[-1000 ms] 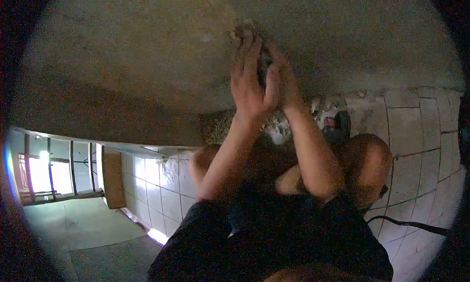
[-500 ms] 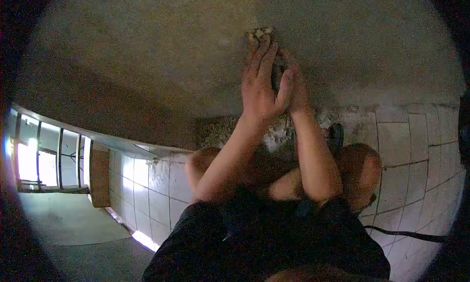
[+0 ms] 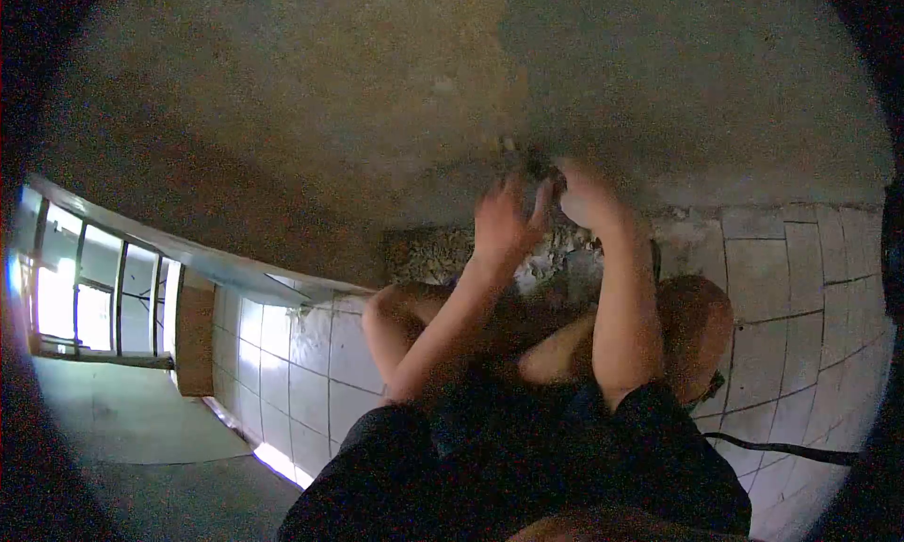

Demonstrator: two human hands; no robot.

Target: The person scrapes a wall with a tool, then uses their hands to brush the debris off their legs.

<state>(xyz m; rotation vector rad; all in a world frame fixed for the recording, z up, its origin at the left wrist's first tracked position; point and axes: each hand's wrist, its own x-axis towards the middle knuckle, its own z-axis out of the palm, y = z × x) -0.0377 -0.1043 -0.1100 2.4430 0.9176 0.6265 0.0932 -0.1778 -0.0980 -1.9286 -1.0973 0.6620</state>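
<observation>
My left hand (image 3: 501, 226) is low in front of a mottled wall (image 3: 377, 109), its thumb and fingers apart and somewhat blurred. Close beside it, my right hand (image 3: 586, 194) is curled, with a small dark shape (image 3: 541, 165) by its fingertips. Blur and the dim light keep me from making out what that shape is. A pale crumbly bit (image 3: 509, 145) shows on the wall just above the hands. Below them, broken light-coloured debris (image 3: 541, 264) lies along the foot of the wall, between my bent knees.
White floor tiles (image 3: 772, 269) with dark joints extend to the right, where a black hose or cable (image 3: 782, 448) lies. At the left are a barred window (image 3: 94, 297) and a brown post (image 3: 195, 339). My knees (image 3: 697, 325) flank my arms.
Both hands have come down the wall and drawn apart. Earlier the left hand lay with extended fingers against a crumbly patch higher up; the right hand was close behind it.
</observation>
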